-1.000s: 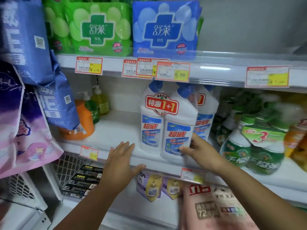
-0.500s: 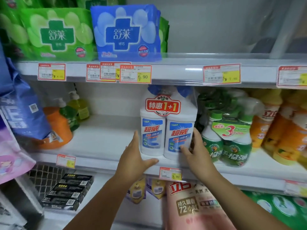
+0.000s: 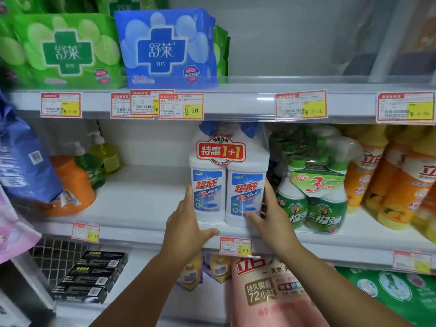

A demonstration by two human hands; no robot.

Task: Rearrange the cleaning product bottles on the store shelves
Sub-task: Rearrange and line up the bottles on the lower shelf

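The twin-pack (image 3: 228,182) consists of two white bottles with blue caps, banded together by a red "1+1" label, and stands upright at the front edge of the middle shelf (image 3: 141,199). The left hand (image 3: 186,230) lies flat against the left side of the pack, fingers extended upward along the left bottle, thumb stretched out to the right along the shelf lip beneath the pack base. The right hand (image 3: 271,213) lies against the right side of the pack, fingers extended upward, thumb resting across the lower front of the right bottle. Both hands are spread open and press the pack between them; neither hand closes around it. The pack base appears to be in contact with the shelf, though the thumbs hide part of the base edge. Just beside the pack on the right stands a green spray pack (image 3: 313,199) bearing a large "3"; the right hand's fingers sit between the two packs. Orange bottles (image 3: 401,185) occupy the shelf further right. To the left, well apart from the pack, stand an orange jug (image 3: 77,185) and pump bottles (image 3: 103,154). A price tag (image 3: 235,246) marked 9.90 is fixed to the shelf lip directly below the pack. Green and blue pad packs (image 3: 165,48) fill the shelf above.
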